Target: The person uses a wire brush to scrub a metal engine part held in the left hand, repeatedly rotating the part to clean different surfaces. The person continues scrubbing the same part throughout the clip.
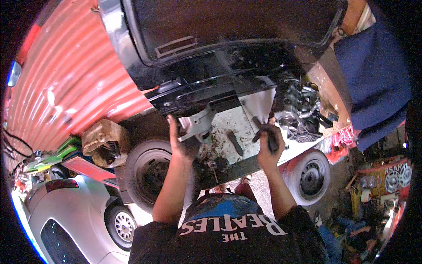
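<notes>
My left hand [186, 147] grips a silver-grey cast metal part [198, 124] from its left side and below, thumb upright along the edge. My right hand [270, 145] is closed around a dark-handled tool [259, 125]; its working end is unclear against a pale, fan-shaped patch behind it. Between my hands, a dark elongated tool [235, 143] lies on a light work surface [224, 127] strewn with dark crumbs of dirt. Small dark parts [215, 165] sit at the near edge, by my left wrist.
A dirty engine [299, 105] stands right of my right hand. Two wheels [149, 171] [307, 176] flank the bench's near side. Behind is a black car panel [237, 26]. A worn brown box [105, 141] and a silver car [74, 215] are left. Another person [360, 233] is lower right.
</notes>
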Demonstrator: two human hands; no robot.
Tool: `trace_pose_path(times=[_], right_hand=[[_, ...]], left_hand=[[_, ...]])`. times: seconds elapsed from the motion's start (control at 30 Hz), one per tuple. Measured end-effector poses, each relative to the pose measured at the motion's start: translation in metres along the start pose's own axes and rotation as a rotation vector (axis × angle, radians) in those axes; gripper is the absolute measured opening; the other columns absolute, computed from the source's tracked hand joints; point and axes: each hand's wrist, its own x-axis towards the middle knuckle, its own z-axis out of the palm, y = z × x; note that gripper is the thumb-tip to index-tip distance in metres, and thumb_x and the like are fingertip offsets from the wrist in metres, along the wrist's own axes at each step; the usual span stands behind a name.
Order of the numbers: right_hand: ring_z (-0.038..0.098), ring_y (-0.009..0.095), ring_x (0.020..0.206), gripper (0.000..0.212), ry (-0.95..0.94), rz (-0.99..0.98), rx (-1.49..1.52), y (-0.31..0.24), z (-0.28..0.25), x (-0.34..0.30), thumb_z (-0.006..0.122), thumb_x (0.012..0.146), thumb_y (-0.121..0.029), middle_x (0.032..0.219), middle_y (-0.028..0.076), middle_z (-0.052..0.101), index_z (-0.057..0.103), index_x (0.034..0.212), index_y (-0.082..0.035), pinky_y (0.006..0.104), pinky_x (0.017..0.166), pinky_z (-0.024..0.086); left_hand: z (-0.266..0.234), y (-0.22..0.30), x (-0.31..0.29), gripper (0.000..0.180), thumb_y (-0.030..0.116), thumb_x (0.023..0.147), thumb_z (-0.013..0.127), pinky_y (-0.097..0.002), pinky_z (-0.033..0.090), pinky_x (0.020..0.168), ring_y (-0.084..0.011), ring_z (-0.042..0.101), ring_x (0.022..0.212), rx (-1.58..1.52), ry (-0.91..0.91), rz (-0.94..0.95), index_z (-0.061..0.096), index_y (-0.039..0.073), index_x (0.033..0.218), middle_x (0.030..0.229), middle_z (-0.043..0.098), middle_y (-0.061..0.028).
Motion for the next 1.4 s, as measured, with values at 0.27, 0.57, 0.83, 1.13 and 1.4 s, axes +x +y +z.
trace_pose_path(times=[0.27,0.57,0.83,1.13,1.4], right_hand=[[0.066,0.035,0.085,0.036,-0.599,-0.053,-0.748,0.235,-0.062,-0.064,0.063,0.090,-0.014,0.117,0.019,0.058,0.055,0.124,-0.006,0.0452,0.072,0.054],[0.051,0.046,0.120,0.058,-0.861,0.306,-1.062,0.337,-0.040,-0.082,0.055,0.089,-0.024,0.139,0.033,0.040,0.042,0.138,0.003,0.0485,0.100,0.047],[0.046,0.046,0.128,0.071,-0.912,0.115,-1.207,0.362,-0.020,-0.075,0.056,0.088,-0.036,0.145,0.033,0.035,0.034,0.145,0.002,0.0518,0.104,0.042],[0.045,0.040,0.130,0.071,-1.036,-0.011,-1.142,0.367,-0.019,-0.072,0.055,0.090,-0.050,0.141,0.024,0.046,0.045,0.138,0.000,0.0600,0.109,0.031],[0.054,0.031,0.120,0.057,-1.147,0.247,-1.290,0.359,0.049,-0.080,0.064,0.088,-0.040,0.132,0.015,0.055,0.052,0.129,-0.003,0.0622,0.100,0.037]], left_hand=[[-0.025,-0.023,0.017,0.073,0.062,0.089,0.059,-0.0445,0.034,0.109,-0.0272,0.049,0.127,-0.001,0.097,-0.065,0.045,0.012,0.141,0.137,0.054,-0.0069],[-0.021,-0.040,0.032,0.072,0.063,0.090,0.056,-0.0456,0.035,0.108,-0.0284,0.050,0.125,-0.006,0.109,-0.086,0.046,0.012,0.140,0.137,0.054,-0.0084],[-0.009,-0.041,0.045,0.076,0.065,0.091,0.051,-0.0456,0.033,0.110,-0.0282,0.047,0.129,0.011,0.012,-0.010,0.043,0.012,0.143,0.141,0.050,-0.0091],[-0.002,-0.046,0.058,0.080,0.069,0.088,0.052,-0.0460,0.032,0.111,-0.0294,0.046,0.129,0.036,0.170,0.003,0.043,0.012,0.143,0.141,0.050,-0.0091],[-0.018,-0.030,0.112,0.081,0.072,0.084,0.055,-0.0469,0.038,0.105,-0.0280,0.051,0.123,0.075,0.078,-0.021,0.048,0.013,0.139,0.134,0.056,-0.0080]])
